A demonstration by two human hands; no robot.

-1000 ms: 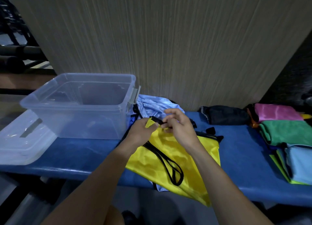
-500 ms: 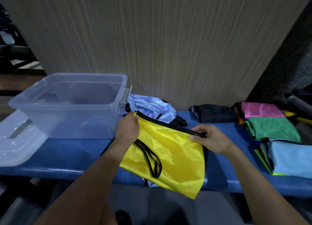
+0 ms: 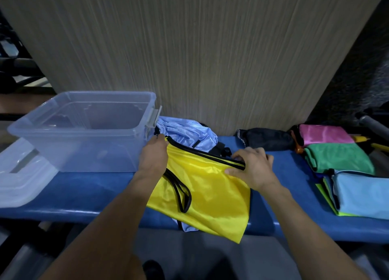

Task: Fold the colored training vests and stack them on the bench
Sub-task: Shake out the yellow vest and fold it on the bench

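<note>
A yellow vest (image 3: 210, 191) with black trim lies spread on the blue bench (image 3: 84, 193), its lower corner hanging over the front edge. My left hand (image 3: 153, 156) grips its far left corner. My right hand (image 3: 252, 168) pinches the black-trimmed far right corner. A crumpled light blue vest (image 3: 187, 132) lies under and behind the yellow one. Folded vests sit at the right: pink (image 3: 324, 134), green (image 3: 339, 159), and light blue (image 3: 362, 193) on top of a lime one.
An empty clear plastic bin (image 3: 84, 130) stands on the bench at left, its lid (image 3: 19, 181) lying beside it. A black cloth (image 3: 267, 141) lies against the wood-grain wall (image 3: 200, 48). Dark floor shows below the bench edge.
My hands have drawn apart along the vest's black-trimmed top edge, stretching it flat. The right hand went right to the far corner; the left stayed near the bin.
</note>
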